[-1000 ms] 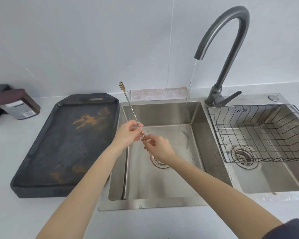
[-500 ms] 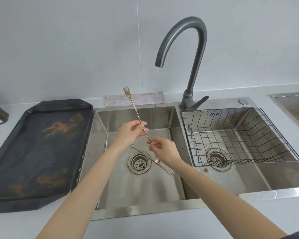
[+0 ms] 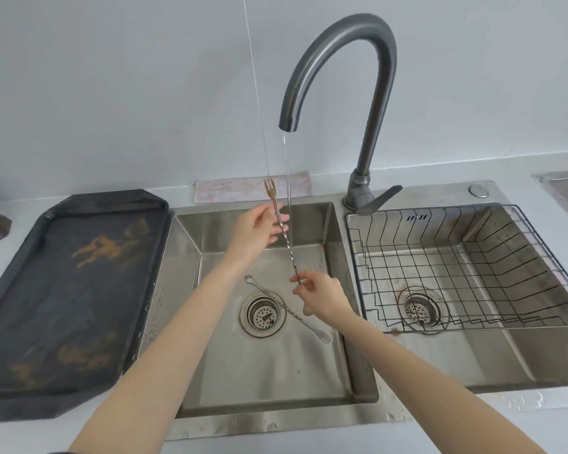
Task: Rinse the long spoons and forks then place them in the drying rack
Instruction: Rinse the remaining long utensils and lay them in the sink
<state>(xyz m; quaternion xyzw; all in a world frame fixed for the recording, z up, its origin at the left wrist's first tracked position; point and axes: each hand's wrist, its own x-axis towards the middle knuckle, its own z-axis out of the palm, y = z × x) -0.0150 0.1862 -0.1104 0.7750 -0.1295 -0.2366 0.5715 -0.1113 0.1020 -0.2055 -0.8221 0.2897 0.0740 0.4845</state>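
The left hand [image 3: 255, 228] is loosening from a pinch into spread fingers resting against the long, twisted-handle copper fork [image 3: 283, 234]. The fork is now standing nearer the thin water stream [image 3: 288, 178], its shaft crossing it, while the right hand [image 3: 322, 294] is pinching lower on the shaft.

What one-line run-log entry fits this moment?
stage: rinsing | right hand: pinches long fork | left hand: open beside handle | faucet: running | drying rack: empty | second utensil: in sink
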